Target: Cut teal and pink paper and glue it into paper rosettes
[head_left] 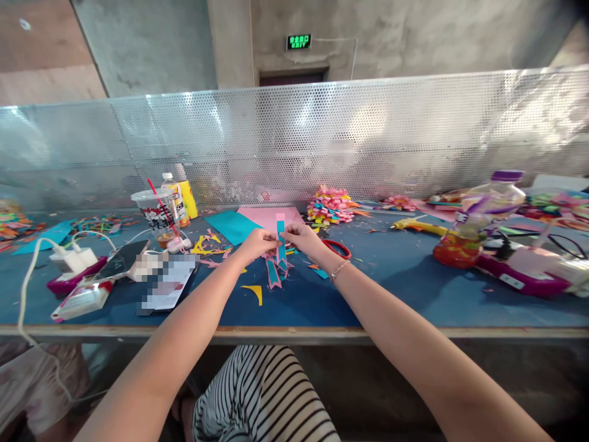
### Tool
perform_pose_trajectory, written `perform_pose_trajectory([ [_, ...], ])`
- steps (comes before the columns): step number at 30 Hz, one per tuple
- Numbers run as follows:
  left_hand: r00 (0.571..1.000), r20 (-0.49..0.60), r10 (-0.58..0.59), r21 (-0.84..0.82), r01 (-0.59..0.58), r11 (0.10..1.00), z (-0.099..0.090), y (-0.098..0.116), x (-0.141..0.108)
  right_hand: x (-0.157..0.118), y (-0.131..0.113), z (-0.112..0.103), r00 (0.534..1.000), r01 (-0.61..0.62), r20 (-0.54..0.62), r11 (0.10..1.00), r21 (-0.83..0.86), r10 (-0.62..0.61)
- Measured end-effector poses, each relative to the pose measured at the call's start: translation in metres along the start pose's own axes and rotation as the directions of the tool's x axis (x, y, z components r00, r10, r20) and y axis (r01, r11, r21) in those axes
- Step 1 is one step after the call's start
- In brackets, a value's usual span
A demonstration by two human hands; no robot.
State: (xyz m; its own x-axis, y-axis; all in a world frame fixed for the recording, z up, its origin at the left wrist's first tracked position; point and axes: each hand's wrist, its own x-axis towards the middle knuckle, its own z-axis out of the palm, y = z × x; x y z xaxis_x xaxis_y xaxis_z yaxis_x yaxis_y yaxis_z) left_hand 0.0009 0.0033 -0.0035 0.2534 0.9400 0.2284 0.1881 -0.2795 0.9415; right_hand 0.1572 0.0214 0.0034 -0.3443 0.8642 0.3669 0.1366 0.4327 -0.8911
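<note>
Between my two hands stands an upright pink-and-blue paper strip [280,236], held over the middle of the table. My left hand [259,244] pinches it from the left side, and my right hand [301,238] pinches it from the right. Just below lies a second paper strip [273,274], blue on pink with a notched end. Behind my hands are a pink paper sheet [262,216] and a blue paper sheet [232,227]. Red-handled scissors [338,248] lie partly hidden beside my right wrist.
Left are a plastic cup with a red straw [159,215], a phone [170,285] and a purple power strip [76,277]. Right stand a purple-capped bottle [464,227] and a yellow glue gun [418,226]. A colourful paper pile [330,205] sits before the perforated metal screen [368,135].
</note>
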Motion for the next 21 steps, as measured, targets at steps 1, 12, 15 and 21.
perform_pose_trajectory([
  [1,1.0,0.0,0.0,-0.002,0.0,1.0,0.0001,0.0001,-0.0001,0.0,-0.0003,0.0,1.0,-0.002,-0.001,1.0,-0.002,0.002],
  [12,1.0,-0.002,-0.011,-0.003,0.011,1.0,0.0,0.0016,-0.0007,0.0008,0.0012,-0.0011,1.0,-0.013,-0.001,1.0,0.004,0.013],
  [15,1.0,-0.006,-0.023,-0.001,0.023,1.0,0.0004,0.0023,-0.001,0.0006,0.0012,-0.0009,1.0,-0.013,-0.003,1.0,0.002,0.013],
  [21,1.0,-0.006,-0.028,-0.012,0.028,1.0,0.0013,0.003,-0.0015,-0.0005,0.0004,0.0001,1.0,-0.008,0.0,1.0,0.004,0.008],
])
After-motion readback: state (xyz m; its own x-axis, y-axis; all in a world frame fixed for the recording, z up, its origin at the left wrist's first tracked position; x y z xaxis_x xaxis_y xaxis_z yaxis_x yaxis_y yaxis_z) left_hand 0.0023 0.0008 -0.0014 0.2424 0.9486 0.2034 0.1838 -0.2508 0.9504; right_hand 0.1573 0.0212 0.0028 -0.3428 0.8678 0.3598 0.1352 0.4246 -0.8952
